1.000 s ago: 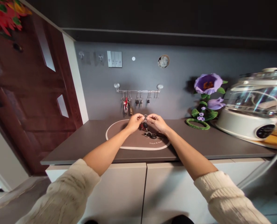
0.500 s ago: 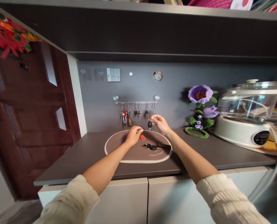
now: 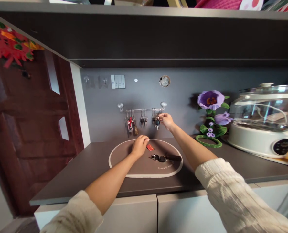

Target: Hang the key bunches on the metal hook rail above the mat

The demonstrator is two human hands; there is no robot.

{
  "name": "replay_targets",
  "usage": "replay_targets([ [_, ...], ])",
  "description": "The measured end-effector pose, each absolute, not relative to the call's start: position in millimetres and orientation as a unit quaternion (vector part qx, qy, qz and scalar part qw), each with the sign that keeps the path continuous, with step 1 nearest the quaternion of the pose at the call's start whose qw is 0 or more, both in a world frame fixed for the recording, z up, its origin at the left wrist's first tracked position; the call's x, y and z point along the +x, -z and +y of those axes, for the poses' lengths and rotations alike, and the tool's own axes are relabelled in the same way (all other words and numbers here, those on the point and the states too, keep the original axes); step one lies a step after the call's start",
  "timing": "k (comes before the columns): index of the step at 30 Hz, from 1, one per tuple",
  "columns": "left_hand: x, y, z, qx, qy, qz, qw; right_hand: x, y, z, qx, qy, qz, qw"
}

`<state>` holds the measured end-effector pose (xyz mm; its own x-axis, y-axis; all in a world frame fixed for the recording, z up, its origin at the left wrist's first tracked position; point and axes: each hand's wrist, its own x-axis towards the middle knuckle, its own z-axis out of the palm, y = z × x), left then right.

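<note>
Two hands, right hand (image 3: 166,120) pinching key (image 3: 157,123) by rail (image 3: 142,110); left hand (image 3: 139,146) curled, grip unclear, beside red tag (image 3: 150,147)

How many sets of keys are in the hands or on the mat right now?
2: one with a black head in the right hand's fingers at the rail, one with a black fob on the brown mat. The left hand could hide another.
</note>
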<state>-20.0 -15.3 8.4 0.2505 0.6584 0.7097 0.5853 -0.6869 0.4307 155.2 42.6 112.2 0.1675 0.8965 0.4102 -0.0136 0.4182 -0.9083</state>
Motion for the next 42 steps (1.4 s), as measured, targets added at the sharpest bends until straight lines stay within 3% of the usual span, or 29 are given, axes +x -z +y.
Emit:
replay_targets([
  [18,-20,-11,-14,0.788,-0.47,0.396,0.033,144,-95,67,-0.473,-0.319,-0.471,0.673],
  [31,-23,-9,-13,0.802,-0.467,0.37,0.051,148,-87,56,-0.438,-0.34,-0.486,0.675],
  [42,-30,-13,-19,0.812,-0.453,0.363,0.064,161,-67,7,-0.389,-0.375,-0.603,0.587],
])
